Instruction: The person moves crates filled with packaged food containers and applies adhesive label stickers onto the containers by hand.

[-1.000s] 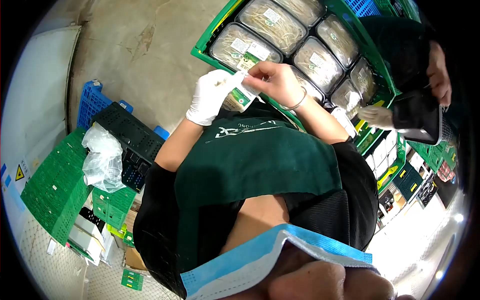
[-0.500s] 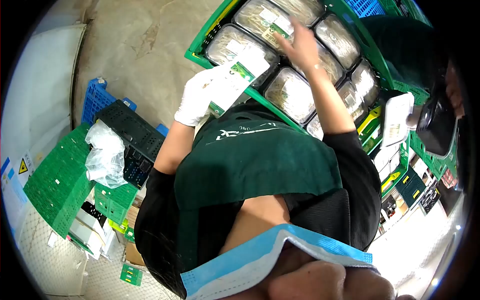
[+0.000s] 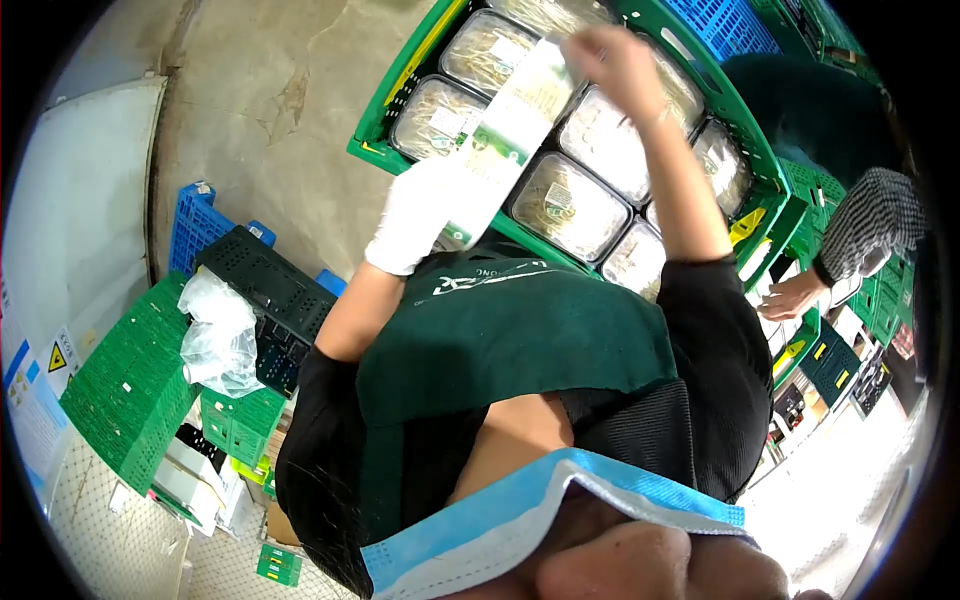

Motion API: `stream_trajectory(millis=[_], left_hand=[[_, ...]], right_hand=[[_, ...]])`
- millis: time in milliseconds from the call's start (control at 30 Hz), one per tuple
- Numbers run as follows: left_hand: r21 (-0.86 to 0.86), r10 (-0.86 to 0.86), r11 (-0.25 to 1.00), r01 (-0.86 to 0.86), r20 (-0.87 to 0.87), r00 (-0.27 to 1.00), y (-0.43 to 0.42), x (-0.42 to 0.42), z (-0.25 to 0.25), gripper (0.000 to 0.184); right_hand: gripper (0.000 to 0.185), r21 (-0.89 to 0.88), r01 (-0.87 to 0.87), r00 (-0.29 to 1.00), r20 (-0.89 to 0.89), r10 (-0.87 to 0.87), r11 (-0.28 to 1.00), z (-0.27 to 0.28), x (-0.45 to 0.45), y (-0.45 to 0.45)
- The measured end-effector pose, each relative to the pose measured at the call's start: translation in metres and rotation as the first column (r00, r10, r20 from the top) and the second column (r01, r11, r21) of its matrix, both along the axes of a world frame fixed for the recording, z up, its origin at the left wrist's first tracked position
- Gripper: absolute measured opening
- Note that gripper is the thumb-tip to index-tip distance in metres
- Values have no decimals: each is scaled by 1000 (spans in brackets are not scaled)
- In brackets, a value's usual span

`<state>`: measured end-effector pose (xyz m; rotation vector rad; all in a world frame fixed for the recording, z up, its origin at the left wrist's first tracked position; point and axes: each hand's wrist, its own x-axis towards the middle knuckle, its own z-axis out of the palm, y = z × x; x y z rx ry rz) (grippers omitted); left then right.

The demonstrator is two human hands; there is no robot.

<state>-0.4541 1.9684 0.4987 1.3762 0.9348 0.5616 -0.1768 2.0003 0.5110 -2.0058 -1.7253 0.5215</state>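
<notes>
By the crate (image 3: pixel 740 118), left hand (image 3: pixel 412 212) pinches the strip (image 3: pixel 505 140), likely bendy, best held by edges; right hand (image 3: pixel 622 75) fingers: can't tell.

The label strip (image 3: pixel 525 115) is white with green patches; the left hand (image 3: pixel 412 215) wears plain white. A yellow bar (image 3: pixel 428 45) marks the left edge of the green crate (image 3: pixel 745 120). The apron (image 3: pixel 520 330) is dark green, lettered white; a co-worker's sleeve (image 3: pixel 872 225) is checked black and white.
</notes>
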Motion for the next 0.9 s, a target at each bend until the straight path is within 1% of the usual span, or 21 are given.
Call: stream_trajectory(millis=[33,67,100,233,300,333,367,400,433,467,500,533,600,633,667,733,767,800,833,867,900], left_hand=[[1,5,1000,-5,-5,1000,2,-7,-1,13],[-186,85,979,-78,29,996,4,-15,-4,15],[-366,169,920,-141,48,984,4,-20,-7,17],[-364,164,918,-159,-17,986,-5,-19,-7,25],[-386,206,907,-170,54,977,-11,-9,-4,26],[-408,254,895,-182,130,958,-14,-2,-3,27],[-442,245,878,-185,83,966,-14,8,5,29],[-445,240,877,-179,84,967,-16,10,6,29],[-436,177,891,-123,86,980,-17,13,5,31],[-421,112,905,-63,92,989,-16,17,4,32],[-361,-37,931,48,38,999,-13,18,3,31],[-360,-50,931,62,43,998,-14,25,3,31],[-53,-196,979,198,33,980,-13,53,24,27],[-133,-155,976,171,121,980,-18,73,41,22],[-41,-113,993,113,14,994,-27,79,31,17],[-167,-108,981,93,-84,991,-42,92,19,10],[-54,-258,966,254,-301,918,-45,99,20,12],[-55,-268,963,264,-301,915,-47,103,16,12],[335,-313,842,424,-336,888,-47,105,9,14],[655,-333,557,510,-386,860,-48,104,4,15],[596,-351,562,574,-456,818,-46,100,2,18]], right_hand=[[30,90,-38,989,149,24,995,-28,36,23],[28,-50,64,982,181,-54,997,-31,49,47],[27,-17,114,961,255,-106,993,-54,62,59],[40,-60,263,856,476,-204,963,-91,55,57],[48,378,120,780,536,-322,918,-87,37,34],[58,208,116,898,396,-192,971,-82,30,17],[59,-183,66,949,-293,-119,981,-47,9,-6],[57,-180,-128,741,-671,-27,975,-35,-3,-34],[47,-202,-279,677,-734,43,939,-6,-19,-54],[34,-105,-337,715,-676,181,936,5,-27,-72],[26,-220,-275,830,-546,115,936,18,-31,-83],[21,-144,-262,856,-492,160,954,23,-34,-92],[20,-97,-235,837,-527,151,967,17,-38,-111],[19,-116,-182,826,-556,88,976,23,-42,-120],[14,-85,-54,822,-570,-4,995,23,-44,-130],[12,-47,-29,921,-390,9,998,28,-20,-141],[13,-110,106,931,-339,-138,988,28,-2,-140],[15,-4,200,962,-190,-197,980,19,28,-137],[19,-192,284,924,-207,-321,940,22,61,-125],[25,-121,175,984,-6,-177,977,7,100,-119],[30,-27,172,977,133,-167,985,-21,137,-112]])
